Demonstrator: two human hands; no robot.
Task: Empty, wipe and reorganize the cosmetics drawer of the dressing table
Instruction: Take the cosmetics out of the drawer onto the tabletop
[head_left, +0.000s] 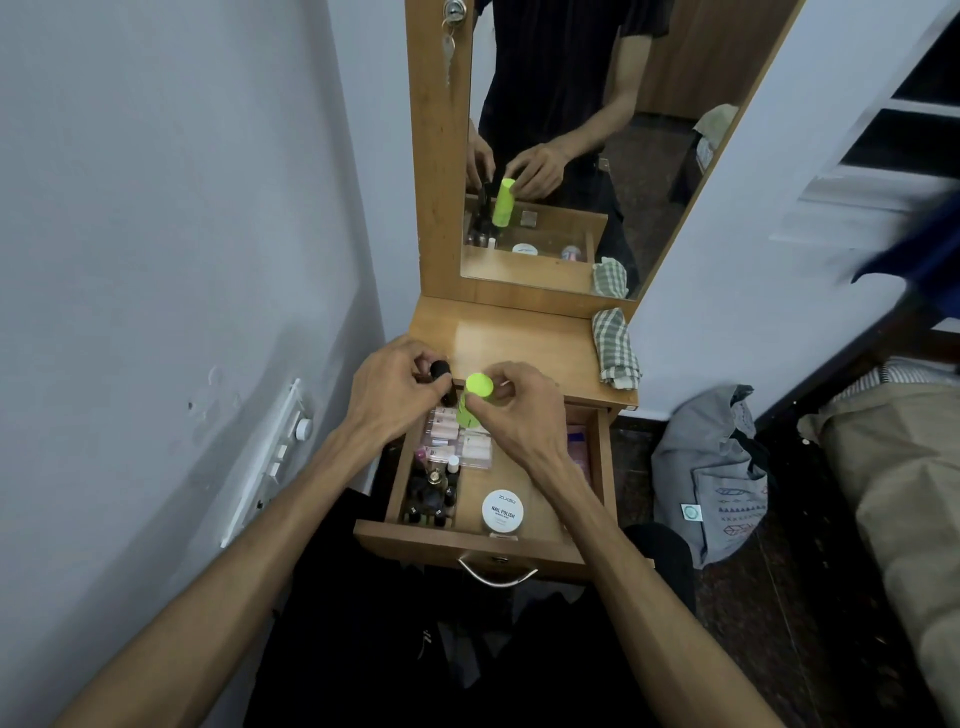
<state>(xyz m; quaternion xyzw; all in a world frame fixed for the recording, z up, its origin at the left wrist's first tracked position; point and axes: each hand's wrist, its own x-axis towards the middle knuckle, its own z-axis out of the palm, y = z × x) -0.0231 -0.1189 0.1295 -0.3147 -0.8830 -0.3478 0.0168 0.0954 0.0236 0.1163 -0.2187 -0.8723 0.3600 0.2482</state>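
Observation:
The wooden drawer of the dressing table stands pulled open below me. Over its back end my left hand grips a small black-capped bottle. Beside it my right hand holds a neon-green tube upright by its cap end. Inside the drawer lie pale pink tubes, several dark nail polish bottles along the left side, and a white round nail polish remover tub near the front. My right forearm hides the drawer's right part.
A folded checked cloth lies on the right of the wooden tabletop, under the mirror. A grey bag sits on the floor to the right, next to a bed. A wall with a switch panel is on the left.

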